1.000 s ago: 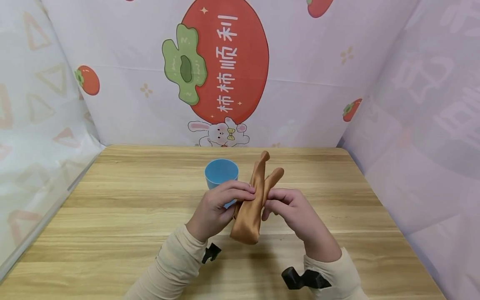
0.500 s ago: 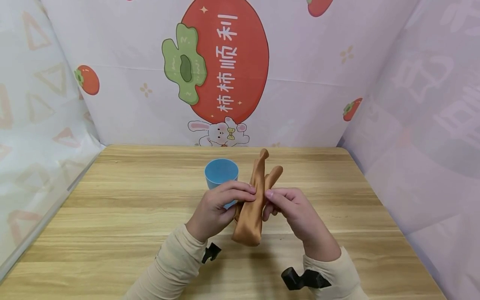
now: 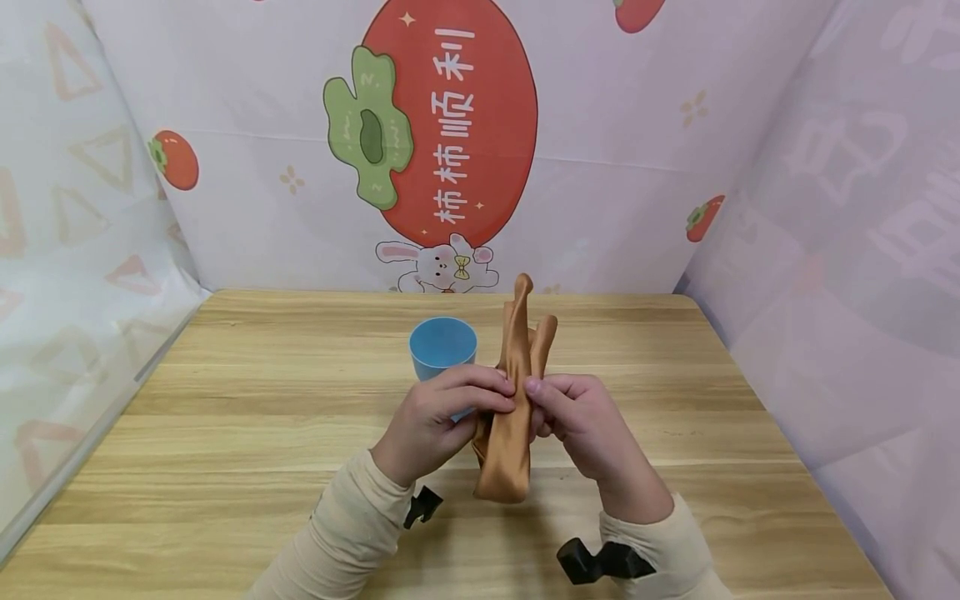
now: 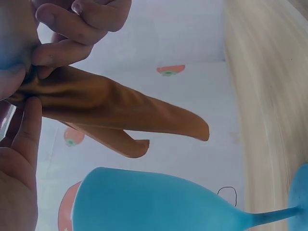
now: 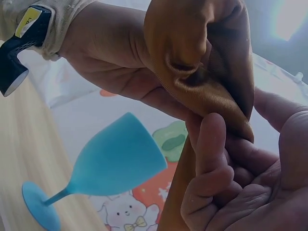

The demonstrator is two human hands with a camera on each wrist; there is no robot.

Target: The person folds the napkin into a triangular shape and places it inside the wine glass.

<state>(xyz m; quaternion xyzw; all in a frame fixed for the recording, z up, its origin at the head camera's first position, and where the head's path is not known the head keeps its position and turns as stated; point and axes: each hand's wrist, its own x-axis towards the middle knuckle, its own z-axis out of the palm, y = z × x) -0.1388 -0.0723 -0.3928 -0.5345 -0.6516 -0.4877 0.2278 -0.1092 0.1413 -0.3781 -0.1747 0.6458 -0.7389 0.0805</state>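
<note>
A brown satin napkin (image 3: 510, 454), gathered into long folds, is held above the table between both hands. Its lower end is a rounded loop, and two narrow tips (image 4: 168, 115) stick out at the far end. My left hand (image 3: 429, 418) pinches the napkin's left side at mid-length. On the other side, my right hand (image 3: 588, 427) pinches the folds, its thumb lying on the cloth. The right wrist view shows the napkin (image 5: 211, 91) bunched at the fingers. A blue goblet (image 3: 442, 343) stands upright just behind my left hand, which partly hides it.
The wood-grain table (image 3: 262, 433) spreads out to both sides of the hands. A white printed backdrop (image 3: 615, 167) rises at its far edge, with cloth walls left and right. Black camera mounts (image 3: 600, 562) sit on the sleeved wrists.
The napkin has turned more upright, its tips moving up and drawing closer together while the looped end shifts slightly right and down. My right thumb has moved onto the folds nearer my left fingers.
</note>
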